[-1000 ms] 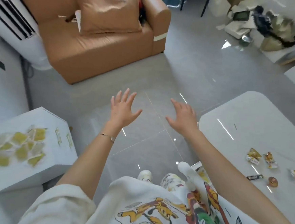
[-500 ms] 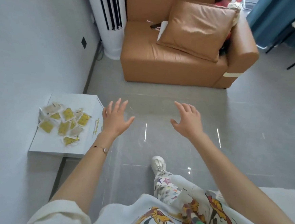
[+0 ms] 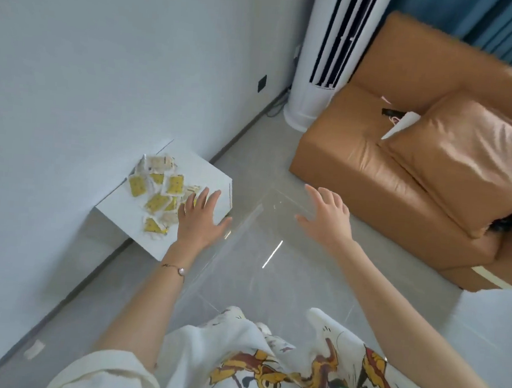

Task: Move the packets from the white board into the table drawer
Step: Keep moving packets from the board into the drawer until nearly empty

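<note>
Over white board (image 3: 211,174) edge, left hand (image 3: 199,223) spread, packets (image 3: 174,184) alongside

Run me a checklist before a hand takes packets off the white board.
1. Free left hand: ok, fingers spread, holding nothing.
2. Free right hand: ok, open above the floor.
3. The packets lie on the white board: ok, a loose overlapping pile.
4. The left hand is at the pile: ok, its fingers overlap the pile's near edge; contact cannot tell.
5. The table drawer is open and ready: cannot tell, it is out of view.
</note>
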Action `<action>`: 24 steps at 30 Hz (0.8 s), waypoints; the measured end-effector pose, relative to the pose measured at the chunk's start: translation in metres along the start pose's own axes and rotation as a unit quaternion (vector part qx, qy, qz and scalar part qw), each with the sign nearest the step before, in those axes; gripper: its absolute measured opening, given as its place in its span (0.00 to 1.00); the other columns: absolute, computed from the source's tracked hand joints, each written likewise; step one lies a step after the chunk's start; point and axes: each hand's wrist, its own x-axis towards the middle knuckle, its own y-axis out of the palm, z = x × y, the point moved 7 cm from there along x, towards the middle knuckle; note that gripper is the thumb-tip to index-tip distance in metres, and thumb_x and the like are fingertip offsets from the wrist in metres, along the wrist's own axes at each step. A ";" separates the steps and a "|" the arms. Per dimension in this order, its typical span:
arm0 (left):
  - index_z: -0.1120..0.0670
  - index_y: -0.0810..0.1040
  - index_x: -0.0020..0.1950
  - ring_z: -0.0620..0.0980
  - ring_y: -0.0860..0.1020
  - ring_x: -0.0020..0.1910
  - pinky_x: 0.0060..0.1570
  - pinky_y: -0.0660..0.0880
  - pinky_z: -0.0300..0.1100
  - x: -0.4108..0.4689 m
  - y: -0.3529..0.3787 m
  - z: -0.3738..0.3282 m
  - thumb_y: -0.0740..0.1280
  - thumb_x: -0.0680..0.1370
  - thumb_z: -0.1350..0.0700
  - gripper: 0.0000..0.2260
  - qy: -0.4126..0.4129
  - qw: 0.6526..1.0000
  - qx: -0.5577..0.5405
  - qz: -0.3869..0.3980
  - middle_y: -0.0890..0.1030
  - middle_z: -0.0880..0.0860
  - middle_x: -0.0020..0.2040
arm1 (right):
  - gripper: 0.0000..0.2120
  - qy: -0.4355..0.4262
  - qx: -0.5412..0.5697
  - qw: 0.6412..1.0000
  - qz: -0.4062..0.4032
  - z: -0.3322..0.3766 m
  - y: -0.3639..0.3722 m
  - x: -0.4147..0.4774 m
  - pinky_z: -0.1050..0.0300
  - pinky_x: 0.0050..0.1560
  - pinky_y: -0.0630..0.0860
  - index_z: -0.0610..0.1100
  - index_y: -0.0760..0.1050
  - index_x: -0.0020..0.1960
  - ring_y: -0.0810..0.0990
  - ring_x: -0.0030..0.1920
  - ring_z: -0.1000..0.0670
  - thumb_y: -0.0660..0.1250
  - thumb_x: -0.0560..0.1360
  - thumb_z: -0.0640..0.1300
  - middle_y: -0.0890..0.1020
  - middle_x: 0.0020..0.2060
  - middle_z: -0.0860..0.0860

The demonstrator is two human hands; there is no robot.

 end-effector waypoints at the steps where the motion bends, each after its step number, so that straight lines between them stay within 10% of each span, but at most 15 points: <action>1: 0.46 0.57 0.77 0.58 0.49 0.77 0.73 0.51 0.57 0.004 -0.003 0.011 0.61 0.78 0.40 0.30 -0.016 1.000 -0.002 -0.005 0.54 0.50 0.79 | 0.34 -0.012 0.002 1.000 0.005 0.010 0.001 0.013 0.48 0.72 0.54 0.53 0.57 0.77 0.57 0.74 0.44 0.66 0.75 0.55 0.63 0.73 0.47; 24: 0.46 0.52 0.79 0.56 0.57 0.76 0.74 0.53 0.53 0.092 -0.014 0.245 0.53 0.73 0.30 0.38 -0.280 0.952 -0.117 -0.034 0.59 0.52 0.78 | 0.32 -0.149 0.000 0.971 0.187 0.244 0.130 0.228 0.45 0.69 0.62 0.54 0.57 0.76 0.62 0.72 0.44 0.66 0.76 0.53 0.65 0.72 0.50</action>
